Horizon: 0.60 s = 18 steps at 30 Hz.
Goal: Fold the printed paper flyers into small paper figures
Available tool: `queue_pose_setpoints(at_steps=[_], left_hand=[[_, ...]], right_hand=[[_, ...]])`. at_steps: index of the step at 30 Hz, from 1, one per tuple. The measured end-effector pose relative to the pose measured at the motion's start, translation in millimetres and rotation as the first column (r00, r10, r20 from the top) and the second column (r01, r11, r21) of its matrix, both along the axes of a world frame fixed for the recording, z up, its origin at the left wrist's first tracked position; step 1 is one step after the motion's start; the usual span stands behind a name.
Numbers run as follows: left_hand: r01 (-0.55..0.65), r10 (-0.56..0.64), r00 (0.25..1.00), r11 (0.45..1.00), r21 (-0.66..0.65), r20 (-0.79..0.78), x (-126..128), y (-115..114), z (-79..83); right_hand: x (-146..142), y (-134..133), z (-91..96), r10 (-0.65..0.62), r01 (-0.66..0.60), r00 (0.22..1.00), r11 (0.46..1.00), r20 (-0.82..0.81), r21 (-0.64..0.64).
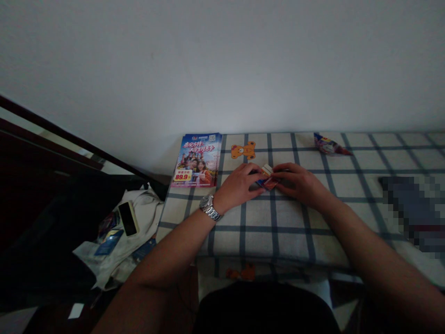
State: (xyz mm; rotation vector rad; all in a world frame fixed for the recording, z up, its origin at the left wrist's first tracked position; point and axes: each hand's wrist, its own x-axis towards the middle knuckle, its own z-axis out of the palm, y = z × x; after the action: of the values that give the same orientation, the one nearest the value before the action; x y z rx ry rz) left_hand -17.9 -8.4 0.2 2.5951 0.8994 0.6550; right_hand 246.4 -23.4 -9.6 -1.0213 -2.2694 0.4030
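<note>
Between my two hands is a small folded paper [268, 182], printed in colour with a pale patch at its top. My left hand [239, 184], with a metal watch [209, 207] on the wrist, pinches its left side. The fingers of my right hand [299, 183] close on its right side. The paper is at the tablecloth, partly hidden by my fingertips. Left of my hands lies a stack of printed flyers [196, 162]. Toward the back right rests a folded paper piece [329, 145] with a pointed end.
A checked tablecloth [236, 239] with a bear print covers the table, which meets a pale wall [222, 65]. At the right is a blurred dark object [413, 208]. Lower left, a phone [128, 218] lies on a white bag [148, 204] beside dark cloth.
</note>
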Motion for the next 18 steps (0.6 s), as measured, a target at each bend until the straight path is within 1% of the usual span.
queue_pose_setpoints(at_steps=[5, 9, 15, 18], left_hand=[[-0.005, 0.005, 1.000, 1.000, -0.015, 0.003, -0.1, 1.0, -2.4], [-0.010, 0.011, 1.000, 1.000, -0.028, 0.026, -0.5, 1.4, -3.4], [-0.025, 0.026, 0.999, 0.998, -0.054, 0.023, 0.0, 0.3, -1.2], [-0.048, 0.050, 0.998, 0.998, -0.043, 0.043, 0.5, 1.3, -2.9]], right_hand=[[0.5, 0.4, 3.4, 0.043, -0.044, 0.999, 0.999, 0.014, 0.029], [0.7, 0.7, 3.9, 0.072, -0.072, 0.997, 0.997, 0.029, 0.008], [-0.4, 0.2, 5.8, 0.052, -0.051, 0.999, 0.998, 0.015, -0.026], [-0.4, 0.3, 6.6, 0.045, -0.045, 0.999, 0.998, 0.014, -0.046]])
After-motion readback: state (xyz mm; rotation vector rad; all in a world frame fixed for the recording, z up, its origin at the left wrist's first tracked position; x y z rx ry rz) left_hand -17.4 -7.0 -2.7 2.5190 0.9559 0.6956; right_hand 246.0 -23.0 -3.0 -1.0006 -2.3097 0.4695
